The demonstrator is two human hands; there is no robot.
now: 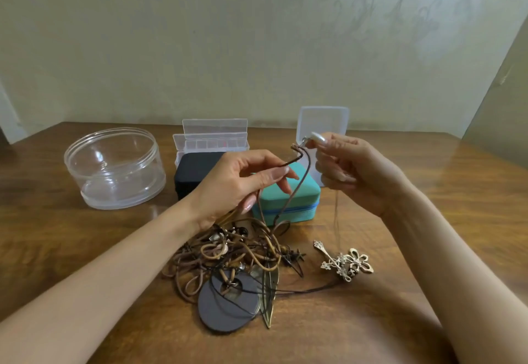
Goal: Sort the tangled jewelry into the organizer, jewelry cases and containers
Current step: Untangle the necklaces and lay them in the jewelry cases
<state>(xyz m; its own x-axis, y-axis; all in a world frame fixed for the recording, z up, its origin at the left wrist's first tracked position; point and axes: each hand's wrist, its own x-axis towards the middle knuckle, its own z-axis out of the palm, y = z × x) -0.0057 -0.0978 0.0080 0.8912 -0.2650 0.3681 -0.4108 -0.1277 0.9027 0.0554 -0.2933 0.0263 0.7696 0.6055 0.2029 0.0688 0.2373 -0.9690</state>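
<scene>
A tangle of brown cord necklaces lies on the wooden table, with a dark round disc pendant and a metal leaf pendant at its near edge. My right hand pinches the clasp end of a brown cord raised above the pile. My left hand holds the same cord lower down between its fingers. A silver flower pendant rests to the right. Behind stand a teal zip case, a black case and a clear compartment organizer, lid up.
A round clear plastic container stands at the back left. A small clear box with its lid up stands behind my right hand. The wall runs along the table's far edge.
</scene>
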